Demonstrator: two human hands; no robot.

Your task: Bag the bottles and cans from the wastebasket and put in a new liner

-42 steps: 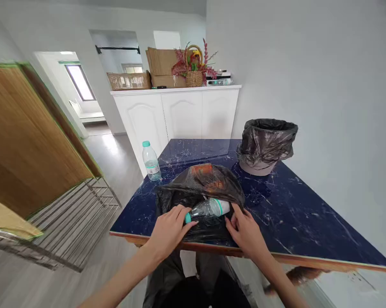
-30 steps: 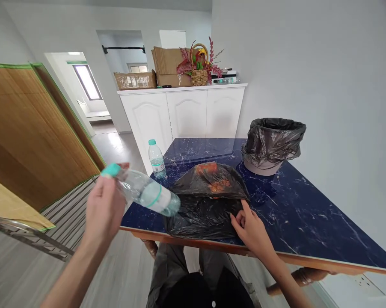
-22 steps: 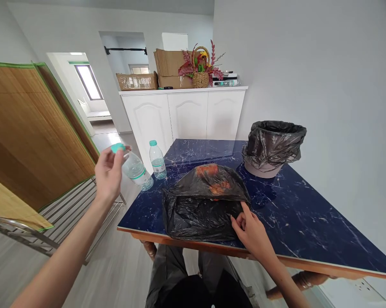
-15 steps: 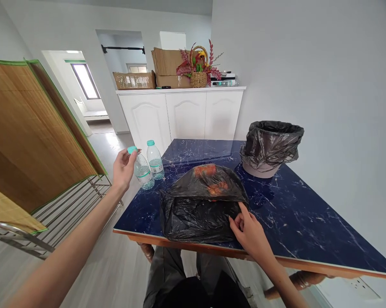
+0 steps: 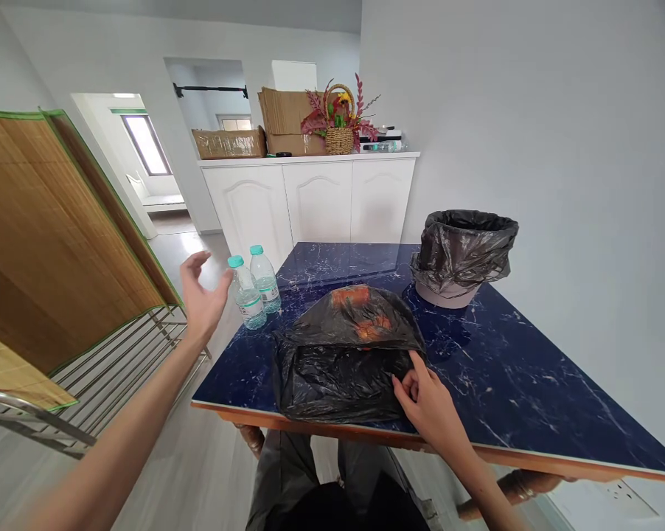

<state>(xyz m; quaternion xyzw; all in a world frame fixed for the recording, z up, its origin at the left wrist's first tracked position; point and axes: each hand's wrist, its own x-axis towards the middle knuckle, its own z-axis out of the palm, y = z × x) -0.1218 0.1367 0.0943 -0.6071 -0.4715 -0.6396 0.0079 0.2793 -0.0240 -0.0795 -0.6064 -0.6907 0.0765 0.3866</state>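
My left hand is open, thumb and fingers apart, just left of a clear plastic bottle with a teal cap. Behind that bottle stands a second bottle of the same kind; both are upright at the table's left edge. A black plastic bag lies at the front of the table, its mouth facing me. Orange-red items show through its thin top layer. My right hand grips the right side of the bag's mouth, the index finger at the rim of the upper layer.
The table has a dark blue marbled top. A bin lined with a black bag stands at its back right. A metal rack with bamboo mats is at left. Beyond the table, a white cabinet carries cardboard boxes and a flower basket.
My left hand has let go of the nearer bottle's cap and drawn back a little to the left, its fingers spreading. My right hand stays at the bag.
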